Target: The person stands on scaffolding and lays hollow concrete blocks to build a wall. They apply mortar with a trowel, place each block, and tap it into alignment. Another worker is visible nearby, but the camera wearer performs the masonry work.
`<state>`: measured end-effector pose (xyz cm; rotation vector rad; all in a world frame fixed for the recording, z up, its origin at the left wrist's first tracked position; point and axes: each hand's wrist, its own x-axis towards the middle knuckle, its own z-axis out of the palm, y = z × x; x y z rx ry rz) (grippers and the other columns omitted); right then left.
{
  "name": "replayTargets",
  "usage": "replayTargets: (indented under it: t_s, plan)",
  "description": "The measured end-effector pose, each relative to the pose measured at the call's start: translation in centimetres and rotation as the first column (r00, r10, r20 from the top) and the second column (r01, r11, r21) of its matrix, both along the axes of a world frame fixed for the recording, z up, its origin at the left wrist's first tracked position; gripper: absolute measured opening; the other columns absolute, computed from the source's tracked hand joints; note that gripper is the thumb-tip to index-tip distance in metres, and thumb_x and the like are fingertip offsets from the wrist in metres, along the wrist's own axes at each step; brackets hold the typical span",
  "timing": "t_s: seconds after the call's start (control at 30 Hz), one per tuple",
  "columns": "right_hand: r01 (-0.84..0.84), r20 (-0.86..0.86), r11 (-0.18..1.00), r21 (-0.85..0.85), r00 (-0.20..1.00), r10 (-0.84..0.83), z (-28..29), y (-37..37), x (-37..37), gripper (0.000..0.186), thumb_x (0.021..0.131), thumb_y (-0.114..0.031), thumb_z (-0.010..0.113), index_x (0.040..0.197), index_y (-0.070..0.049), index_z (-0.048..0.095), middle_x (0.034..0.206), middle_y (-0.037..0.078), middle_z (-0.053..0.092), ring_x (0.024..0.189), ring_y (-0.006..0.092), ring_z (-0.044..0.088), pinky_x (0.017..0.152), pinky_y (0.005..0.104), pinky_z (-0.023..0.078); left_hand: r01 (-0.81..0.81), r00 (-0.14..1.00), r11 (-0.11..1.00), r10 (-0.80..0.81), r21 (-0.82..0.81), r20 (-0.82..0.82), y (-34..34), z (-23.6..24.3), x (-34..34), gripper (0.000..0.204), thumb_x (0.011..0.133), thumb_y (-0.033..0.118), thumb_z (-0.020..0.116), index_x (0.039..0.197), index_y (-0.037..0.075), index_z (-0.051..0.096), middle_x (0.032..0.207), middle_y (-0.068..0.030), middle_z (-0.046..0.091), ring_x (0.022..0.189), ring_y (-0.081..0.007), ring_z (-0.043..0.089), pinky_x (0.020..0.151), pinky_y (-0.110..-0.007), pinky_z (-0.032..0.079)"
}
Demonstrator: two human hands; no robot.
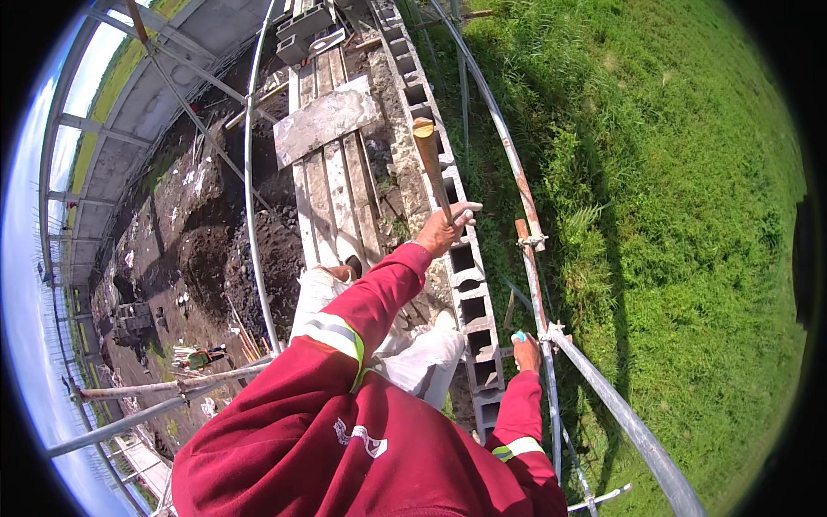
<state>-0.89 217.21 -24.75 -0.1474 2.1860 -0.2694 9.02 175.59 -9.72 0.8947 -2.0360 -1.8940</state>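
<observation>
Huge spread of grass (672,215) to the right of the hollow block wall (476,327), worn planks (319,194) along its left. The maroon sweatshirt (345,405) blocks my view of the wall's near end. Left hand (444,229) is right over the wall, fingers wrapped around a wooden handle (429,162); the hand hides whatever's on the lower end. Right hand (527,353) is just past the wall's right side, fingers looking kinda curled. There's white print (374,445) on the sweatshirt, left of the wall, too small to read. Tiniest thing's a turquoise bit (519,337) at the right hand, and honestly I can't tell if the fingers are clamped on it.
</observation>
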Motion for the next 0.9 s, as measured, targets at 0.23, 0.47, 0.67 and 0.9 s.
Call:
replayTargets:
  t_s: [0.23, 0.47, 0.67, 0.9]
  plan:
    - [-0.04, 0.014, 0.997, 0.069, 0.999, 0.039, 6.1, -8.8, 1.8, 0.042, 0.099, -0.042, 0.063, 0.125, -0.01, 0.069, 0.104, 0.021, 0.075, 0.092, 0.0422, 0.073, 0.079, 0.0521, 0.056, 0.136, 0.987, 0.973, -0.15, -0.189, -0.061, -1.5, 0.8, 1.1, 0.033, 0.099, 0.016, 0.069, 0.132, 0.01, 0.069, 0.099, -0.0122, 0.076, 0.083, -0.0247, 0.072, 0.08, -0.037, 0.058]
    - [-0.5, -0.108, 0.808, 0.311, 0.826, 0.553, 12.3, -18.0, 7.0, 0.042, 0.095, -0.038, 0.063, 0.121, -0.006, 0.073, 0.122, 0.023, 0.074, 0.118, 0.0418, 0.069, 0.098, 0.0525, 0.054, 0.287, 0.951, 0.954, -0.295, -0.087, -0.092, -6.5, 1.3, 8.1, 0.064, 0.097, 0.039, 0.072, 0.153, 0.014, 0.055, 0.144, -0.0221, 0.063, 0.135, -0.0412, 0.057, 0.117, -0.049, 0.042]
    - [-0.628, 0.159, 0.678, 0.382, 0.768, 0.621, 15.3, -28.9, 9.9, 0.047, 0.092, -0.043, 0.066, 0.119, -0.006, 0.076, 0.125, 0.023, 0.073, 0.119, 0.0422, 0.069, 0.099, 0.0512, 0.055, 0.165, 0.955, 0.983, -0.14, -0.078, 0.262, -15.3, -2.1, 27.5, 0.062, 0.099, 0.043, 0.069, 0.151, 0.013, 0.056, 0.143, -0.0254, 0.063, 0.134, -0.0416, 0.06, 0.114, -0.046, 0.045]
    - [-0.677, 0.021, 0.706, 0.206, 0.725, 0.689, 14.7, -42.8, 15.7, 0.046, 0.095, -0.044, 0.063, 0.118, -0.005, 0.074, 0.121, 0.022, 0.075, 0.116, 0.042, 0.07, 0.099, 0.0532, 0.054, -0.465, 0.881, 0.833, 0.401, 0.301, 0.25, -25.6, -0.2, 48.9, 0.048, 0.101, 0.013, 0.066, 0.147, -0.002, 0.056, 0.141, -0.0133, 0.065, 0.13, -0.0215, 0.061, 0.112, -0.035, 0.048]
